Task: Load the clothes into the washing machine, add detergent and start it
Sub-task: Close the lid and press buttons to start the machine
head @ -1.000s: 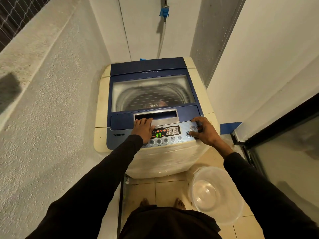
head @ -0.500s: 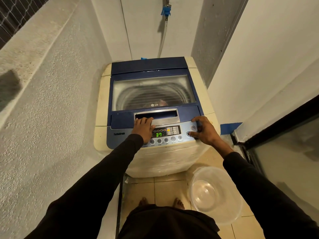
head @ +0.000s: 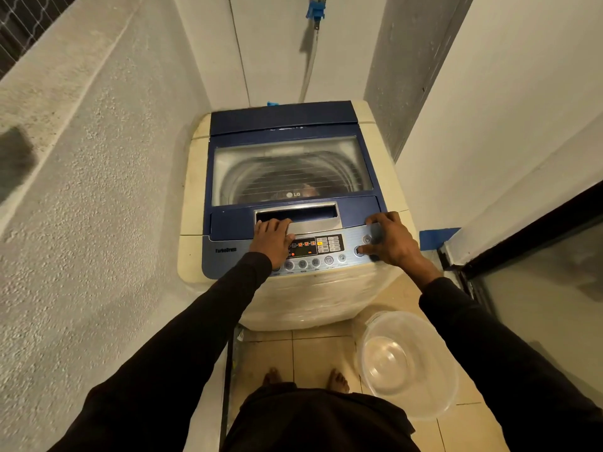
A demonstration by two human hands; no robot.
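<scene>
The cream and blue top-loading washing machine [head: 192, 197] stands in front of me with its glass lid [head: 290, 164] down. Through the glass I see the drum and a dim shape of laundry [head: 308, 190]. My left hand [head: 272, 239] lies flat, fingers straight, over the left of the control panel [head: 329, 247] and the lid's silver handle [head: 310, 220]. My right hand [head: 391, 241] rests on the panel's right end, thumb on a round button [head: 359, 251], below the power button [head: 367, 239]. Small orange lights glow on the display.
A clear plastic basin [head: 408, 363] sits on the tiled floor at the right, by my bare feet [head: 337, 380]. A rough wall [head: 98, 207] closes the left; a dark-framed glass door [head: 538, 272] is at the right. A blue tap [head: 316, 9] with hose hangs behind the machine.
The green "37" on the display has gone out; only orange lights remain. Both hands stay in place on the panel.
</scene>
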